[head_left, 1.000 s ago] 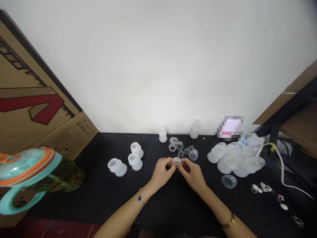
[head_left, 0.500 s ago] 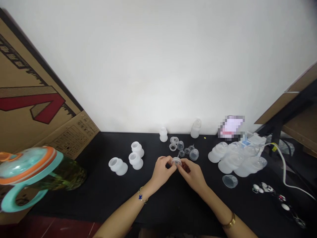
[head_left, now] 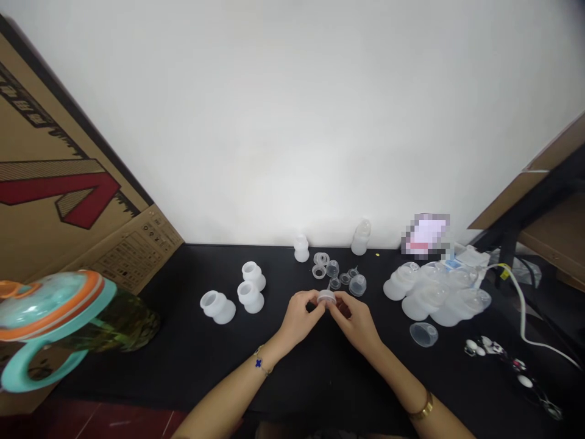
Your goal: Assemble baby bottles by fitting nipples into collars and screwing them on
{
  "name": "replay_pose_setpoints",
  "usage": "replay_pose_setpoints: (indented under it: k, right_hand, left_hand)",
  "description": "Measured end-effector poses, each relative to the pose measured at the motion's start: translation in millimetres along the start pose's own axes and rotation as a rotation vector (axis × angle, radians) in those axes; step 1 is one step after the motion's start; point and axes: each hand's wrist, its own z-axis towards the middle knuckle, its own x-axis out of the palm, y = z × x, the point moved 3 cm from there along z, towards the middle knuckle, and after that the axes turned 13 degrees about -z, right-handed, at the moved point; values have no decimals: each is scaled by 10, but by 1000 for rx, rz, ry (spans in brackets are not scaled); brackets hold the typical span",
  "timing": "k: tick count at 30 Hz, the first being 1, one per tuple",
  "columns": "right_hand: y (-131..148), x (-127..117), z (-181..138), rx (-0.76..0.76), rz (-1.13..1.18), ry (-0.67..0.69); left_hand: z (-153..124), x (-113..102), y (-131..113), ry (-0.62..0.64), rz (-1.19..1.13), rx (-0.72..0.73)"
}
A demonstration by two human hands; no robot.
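Note:
My left hand (head_left: 299, 318) and my right hand (head_left: 355, 319) meet over the black table (head_left: 183, 341), both pinching one small translucent plastic ring (head_left: 326, 297) between their fingertips. Just behind the ring lie several small clear rings and caps (head_left: 337, 272). Three white squat bottle bodies (head_left: 237, 295) stand to the left of my left hand. A heap of frosted dome-shaped covers (head_left: 436, 292) lies right of my right hand, with a single clear cup (head_left: 423, 334) in front of it.
A teal and orange lidded jug (head_left: 64, 323) sits at the near left, before a leaning cardboard box (head_left: 59, 183). Two small white bottles (head_left: 360, 238) stand by the wall. A white cable (head_left: 525, 317) and small earbud-like pieces (head_left: 484, 347) lie at the right, beside a wooden shelf (head_left: 539, 213).
Both hands stay together on the small ring with only slight finger shifts. Nothing else on the table has moved.

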Motion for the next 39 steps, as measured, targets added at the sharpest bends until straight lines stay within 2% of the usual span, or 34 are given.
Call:
replay_pose_setpoints:
  k: [12,39]
  right_hand:
    - [5,-4,1,-10,-69,-13]
    - [-11,5,-8,-4,-137,-31]
  left_hand:
    - [-19,17,-58,-5,61,70]
    - [-39,40,-48,-5,147,73]
